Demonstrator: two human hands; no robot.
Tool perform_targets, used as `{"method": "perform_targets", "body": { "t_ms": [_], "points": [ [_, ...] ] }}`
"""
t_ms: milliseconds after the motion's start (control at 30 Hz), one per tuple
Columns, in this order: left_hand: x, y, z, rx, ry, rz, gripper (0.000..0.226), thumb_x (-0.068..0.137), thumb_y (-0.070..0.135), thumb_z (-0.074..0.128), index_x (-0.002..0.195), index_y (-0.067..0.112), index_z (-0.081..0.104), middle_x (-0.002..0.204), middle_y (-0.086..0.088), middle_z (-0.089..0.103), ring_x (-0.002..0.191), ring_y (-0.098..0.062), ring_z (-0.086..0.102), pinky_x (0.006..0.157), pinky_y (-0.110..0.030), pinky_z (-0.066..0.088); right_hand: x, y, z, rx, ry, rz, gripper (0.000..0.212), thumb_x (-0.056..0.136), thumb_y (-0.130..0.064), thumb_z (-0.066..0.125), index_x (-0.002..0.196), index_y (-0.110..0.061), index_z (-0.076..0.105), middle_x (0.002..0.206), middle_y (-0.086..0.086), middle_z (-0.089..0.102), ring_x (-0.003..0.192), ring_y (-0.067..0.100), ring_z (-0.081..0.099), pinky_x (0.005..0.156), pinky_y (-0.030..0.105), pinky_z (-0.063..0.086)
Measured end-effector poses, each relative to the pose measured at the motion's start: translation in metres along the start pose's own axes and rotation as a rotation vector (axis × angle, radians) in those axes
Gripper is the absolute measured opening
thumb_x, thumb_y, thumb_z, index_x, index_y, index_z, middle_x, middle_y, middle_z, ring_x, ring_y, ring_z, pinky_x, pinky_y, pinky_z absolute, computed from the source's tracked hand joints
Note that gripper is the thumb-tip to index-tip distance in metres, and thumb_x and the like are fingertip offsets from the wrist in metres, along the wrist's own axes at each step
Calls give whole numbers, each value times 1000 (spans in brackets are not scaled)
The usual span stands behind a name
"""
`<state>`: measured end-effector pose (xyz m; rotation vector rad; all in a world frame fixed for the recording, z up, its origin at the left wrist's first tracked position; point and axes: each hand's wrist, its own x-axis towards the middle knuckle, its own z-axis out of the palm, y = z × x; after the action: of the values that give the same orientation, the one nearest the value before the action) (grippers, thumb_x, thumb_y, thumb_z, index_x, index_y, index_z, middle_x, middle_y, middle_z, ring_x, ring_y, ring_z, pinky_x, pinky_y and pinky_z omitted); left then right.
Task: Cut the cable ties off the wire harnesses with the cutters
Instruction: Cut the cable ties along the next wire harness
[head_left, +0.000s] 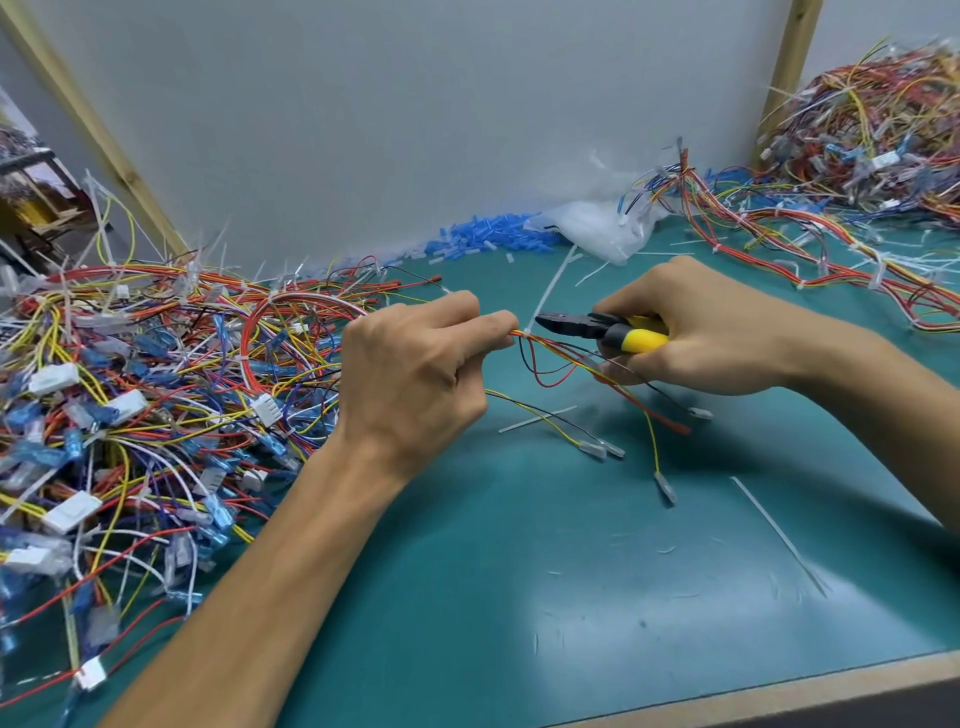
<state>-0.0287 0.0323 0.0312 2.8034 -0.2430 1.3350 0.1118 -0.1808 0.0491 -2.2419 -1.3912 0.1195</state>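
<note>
Step in hand: snipping the tie (545, 296) on the harness (563, 356) at frame centre. To do it well, I'd get the tips of the cutters (608, 332) round the strap only, keep the bundle taut and nip close to the tie's head. The wires sit right against it, so it's easy to nick insulation. The jaws look nearly closed, with the tips just right of the tie and not yet around it, as far as I can tell.

The left hand (410, 374) pinches the harness between thumb and forefinger, just left of the tie. The right hand (711, 332) is wrapped round the yellow handles, lower fingers near the loose wire ends below.

The tie sits between the two hands, its white tail sticking up and to the right. The harness trails left into the big pile (130, 389). A second pile (857, 130) sits upper right. Cut strips (779, 535) lie on the green desk (571, 597).
</note>
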Motion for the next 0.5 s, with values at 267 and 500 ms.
{"method": "perform_targets", "body": {
  "t_ms": [267, 500],
  "points": [
    [-1, 0, 4, -38, -6, -42, 20, 93, 14, 64, 92, 24, 82, 67, 0, 60, 55, -32, 56, 46, -41, 44, 0, 3, -1, -11, -23, -11, 24, 84, -23, 74, 70, -14, 57, 60, 7, 45, 56, 15, 28, 50, 31, 24],
    [-2, 0, 5, -39, -13, -20, 21, 92, 12, 64, 93, 23, 81, 67, -1, 60, 55, -32, 56, 46, -40, 43, 1, 4, 2, -39, -10, -23, 21, 85, -13, 73, 70, -10, 59, 60, 11, 43, 56, 16, 26, 50, 32, 23]
  ]
}}
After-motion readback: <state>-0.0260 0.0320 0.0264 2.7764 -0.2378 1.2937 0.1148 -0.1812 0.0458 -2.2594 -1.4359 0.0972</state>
